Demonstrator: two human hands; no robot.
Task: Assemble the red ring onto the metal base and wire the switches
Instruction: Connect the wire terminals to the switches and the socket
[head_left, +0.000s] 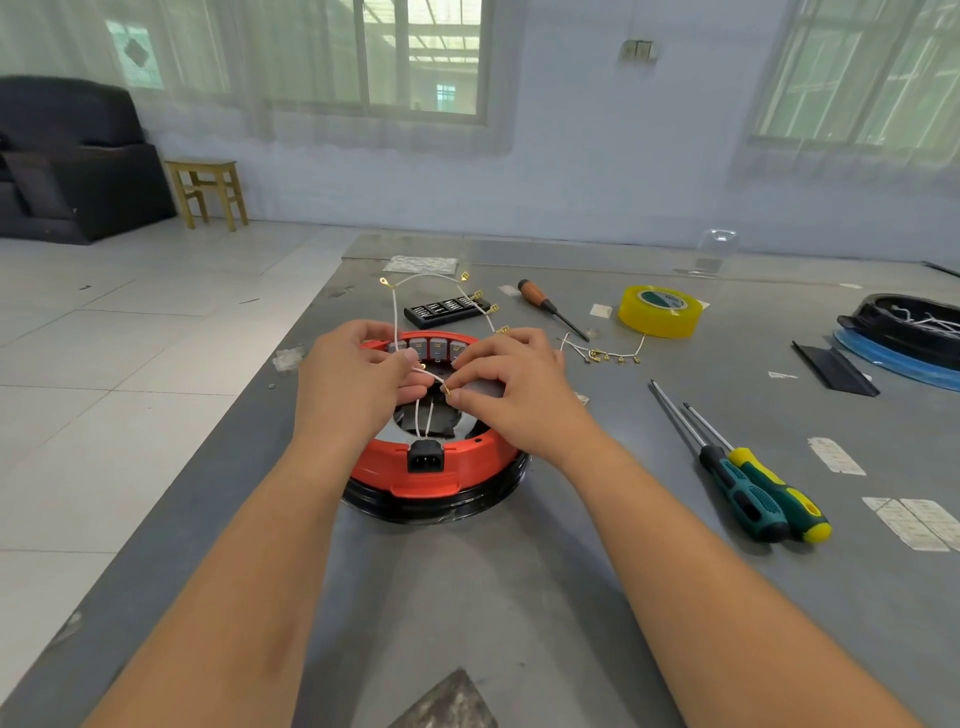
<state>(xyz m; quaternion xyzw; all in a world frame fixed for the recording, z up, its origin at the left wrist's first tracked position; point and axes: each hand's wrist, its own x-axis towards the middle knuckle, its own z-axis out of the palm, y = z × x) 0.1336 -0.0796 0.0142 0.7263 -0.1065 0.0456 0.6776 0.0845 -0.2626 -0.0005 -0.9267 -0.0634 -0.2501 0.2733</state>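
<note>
The red ring (382, 465) sits on a round black-rimmed base (441, 506) in the middle of the grey table. A black power socket (425, 455) is set in the ring's near side, and a row of grey switches (428, 347) lines its far inner wall. White wires (423, 415) with brass terminals rise from the socket. My left hand (353, 384) holds white wires over the ring. My right hand (511, 384) pinches a brass terminal (447, 391) at a wire's end above the ring's opening.
Two green and yellow screwdrivers (753, 488) lie to the right. A wooden-handled screwdriver (550, 307), a yellow tape roll (660, 310), a black bit case (441, 310) and a loose wire chain with terminals (613, 356) lie behind. Another black unit (909, 327) sits far right.
</note>
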